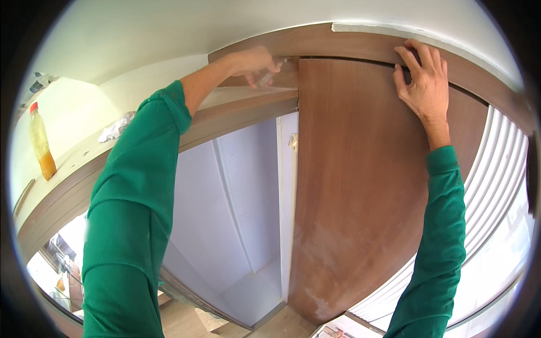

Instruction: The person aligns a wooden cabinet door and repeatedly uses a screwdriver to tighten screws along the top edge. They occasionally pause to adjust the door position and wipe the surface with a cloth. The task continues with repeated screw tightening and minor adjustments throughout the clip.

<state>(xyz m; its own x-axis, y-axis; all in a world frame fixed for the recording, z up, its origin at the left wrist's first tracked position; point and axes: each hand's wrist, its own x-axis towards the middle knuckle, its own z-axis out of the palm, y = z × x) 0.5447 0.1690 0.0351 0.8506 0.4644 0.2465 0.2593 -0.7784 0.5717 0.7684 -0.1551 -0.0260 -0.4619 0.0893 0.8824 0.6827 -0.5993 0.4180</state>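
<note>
My left hand (256, 63) reaches up to the open end beside the brown panel's top left corner. It is closed round a small clear, see-through object (268, 75), smeared by motion, whose kind I cannot make out. My right hand (426, 79) lies against the upper part of the brown wooden panel (355, 158), fingers apart and bent, fingertips on the brown top rail (372, 46). A thin dark gap runs between panel and rail. Left of the panel is an opening with pale inner walls (242, 169).
A plastic bottle with a red cap and orange liquid (43, 146) stands on the ledge (73, 163) at left, near a crumpled white wrapper (117, 127). White ribbed slats (487, 163) stand right of the panel. The ceiling (169, 34) is close above.
</note>
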